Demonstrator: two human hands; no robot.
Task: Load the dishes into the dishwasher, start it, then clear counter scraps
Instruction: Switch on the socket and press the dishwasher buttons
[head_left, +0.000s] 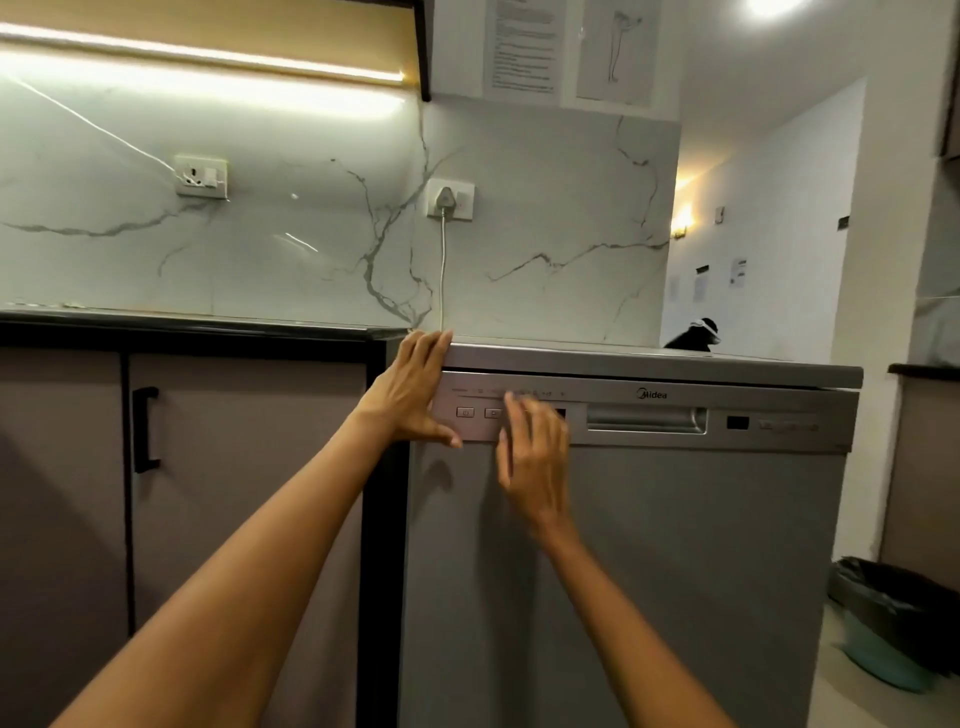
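1. The dishwasher fills the centre and lower right of the frame, its door closed. Its control panel is a long horizontal strip along the door's top edge.
2. The left hand is open and flat, fingers draped over the machine's upper left corner and thumb under the panel's left end, gripping nothing.
3. The right hand is blurred and empty, fingers loosely spread, raised to the panel just right of two small square buttons. It is the nearer hand to them; whether a fingertip touches, I cannot tell.
4. Starting the machine probably calls for a short sideways reach leftward along the strip.
5. The door is smooth brushed grey metal with a recessed handle at centre; the table at left is dark beneath a glossy veined marble wall.
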